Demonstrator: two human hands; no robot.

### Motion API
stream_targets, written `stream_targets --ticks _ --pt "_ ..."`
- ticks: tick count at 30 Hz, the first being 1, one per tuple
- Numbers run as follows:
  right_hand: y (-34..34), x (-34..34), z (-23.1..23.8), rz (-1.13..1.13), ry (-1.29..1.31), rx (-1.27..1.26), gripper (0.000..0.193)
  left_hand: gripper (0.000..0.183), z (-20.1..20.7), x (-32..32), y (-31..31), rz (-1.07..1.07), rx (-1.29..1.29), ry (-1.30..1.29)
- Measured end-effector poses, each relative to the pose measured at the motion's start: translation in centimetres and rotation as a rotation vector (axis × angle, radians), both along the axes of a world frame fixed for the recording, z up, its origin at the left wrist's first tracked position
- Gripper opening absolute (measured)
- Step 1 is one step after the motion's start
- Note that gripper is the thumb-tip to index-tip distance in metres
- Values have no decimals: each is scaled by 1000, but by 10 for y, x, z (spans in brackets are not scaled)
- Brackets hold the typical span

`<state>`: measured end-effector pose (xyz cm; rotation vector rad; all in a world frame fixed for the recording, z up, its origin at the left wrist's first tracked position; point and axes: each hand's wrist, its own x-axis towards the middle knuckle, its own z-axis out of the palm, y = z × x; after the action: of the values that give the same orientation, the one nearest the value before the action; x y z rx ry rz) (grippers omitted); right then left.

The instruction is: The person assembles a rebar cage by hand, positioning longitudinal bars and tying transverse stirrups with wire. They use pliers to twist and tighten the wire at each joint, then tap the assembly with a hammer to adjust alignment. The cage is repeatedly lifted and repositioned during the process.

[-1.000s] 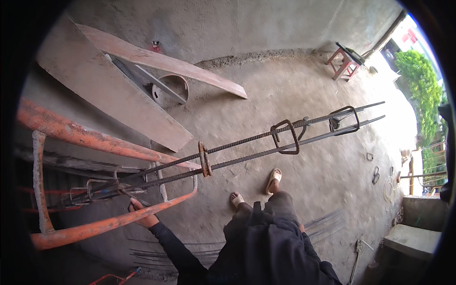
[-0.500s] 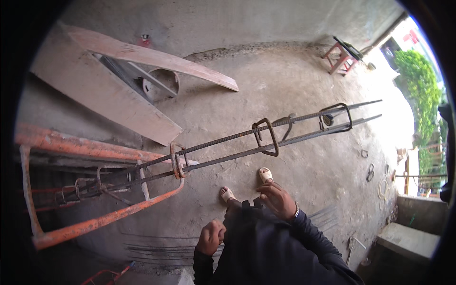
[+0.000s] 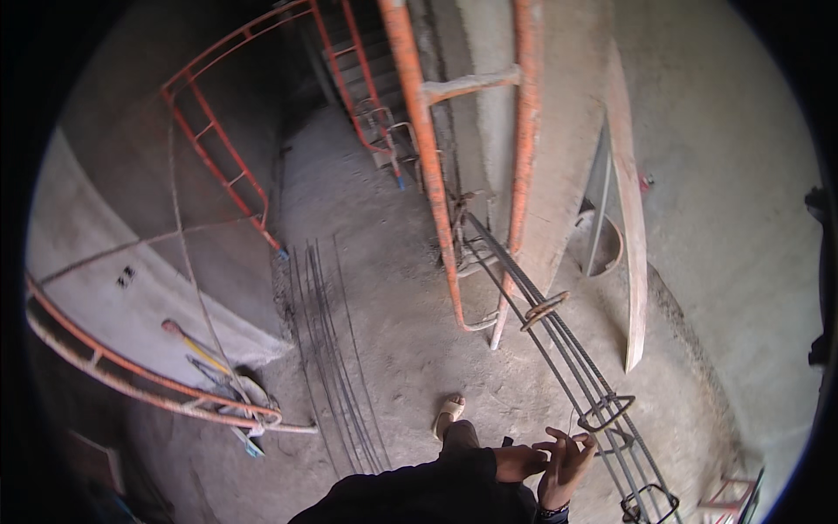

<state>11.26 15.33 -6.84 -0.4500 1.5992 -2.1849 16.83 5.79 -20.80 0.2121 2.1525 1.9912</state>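
Note:
My two hands are together in front of my body at the lower right, close to the left side of a rebar cage [image 3: 559, 336]. My right hand [image 3: 569, 467], with a bracelet at the wrist, has its fingers apart and partly curled; nothing shows clearly in it. Against it reaches my left hand [image 3: 517, 463], its fingers hidden behind the right. Long ribbed bars make up the cage, with bent steel stirrups [image 3: 607, 414] around them. A second stirrup [image 3: 546, 311] sits askew farther up. The cage's far end rests at an orange scaffold frame [image 3: 425, 131].
Loose thin rods [image 3: 327, 349] lie on the floor at left. Another orange frame [image 3: 209, 131] leans far left, and a curved orange frame [image 3: 131, 371] stands near a yellow-handled tool [image 3: 205, 354]. Boards [image 3: 630, 262] lean at right beside a round bucket-like container [image 3: 602, 244]. Stairs [image 3: 367, 65] rise behind.
My view has swung to the left, so the cage now runs toward the lower right. My hands, apart before, have come together beside the cage.

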Motion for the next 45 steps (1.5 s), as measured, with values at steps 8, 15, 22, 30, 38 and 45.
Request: stream_targets --ticks 8,15,22,30,38,45 --pt "39 -8 11 44 393 167 21 59 66 40 -32 378 25 -218" --pt "66 -15 24 -483 520 201 41 33 139 -1 -59 598 156 258" --pt "108 -8 23 -719 624 232 44 54 168 -90 -43 614 -853 897" --pt "132 13 9 -879 572 250 44 71 131 -112 -24 346 -1178 534" --pt "146 12 12 -899 570 323 43 90 160 -134 -60 64 -1062 365" --pt "171 3 -16 -815 493 224 39 90 165 -128 -63 80 -1047 472"
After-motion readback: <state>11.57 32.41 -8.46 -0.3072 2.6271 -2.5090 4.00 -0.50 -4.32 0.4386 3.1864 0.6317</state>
